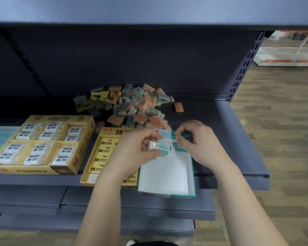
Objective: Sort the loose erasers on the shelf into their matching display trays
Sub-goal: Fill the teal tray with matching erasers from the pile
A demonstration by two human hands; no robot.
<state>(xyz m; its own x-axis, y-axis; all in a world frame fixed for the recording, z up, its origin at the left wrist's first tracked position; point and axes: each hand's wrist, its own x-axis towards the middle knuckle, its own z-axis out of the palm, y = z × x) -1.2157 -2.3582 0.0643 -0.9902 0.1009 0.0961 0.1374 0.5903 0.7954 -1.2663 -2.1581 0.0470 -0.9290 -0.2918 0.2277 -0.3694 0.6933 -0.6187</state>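
Head view: the teal tray point(190, 174) juts past the shelf point(220, 130) edge, so a press from either hand could tip it off. The left hand point(139, 148) grips a white eraser point(154, 145) over the tray's far end; a slack hold would drop it. The right hand point(197, 141) pinches a teal piece point(184, 135); I cannot tell whether it is an eraser or a flap. Count: 3 trays, including a big yellow tray point(34, 171) and a small yellow tray point(114, 131); 1 pile point(130, 102), uncountable; 1 stray orange eraser point(178, 107).

On my right I see a floor point(277, 139) with wood pattern. Far on it stands a low white stand point(284, 57) with an orange strip. A slotted upright post point(245, 68) borders the dark back panel point(132, 59). Below, lower boards point(34, 197) stick out.
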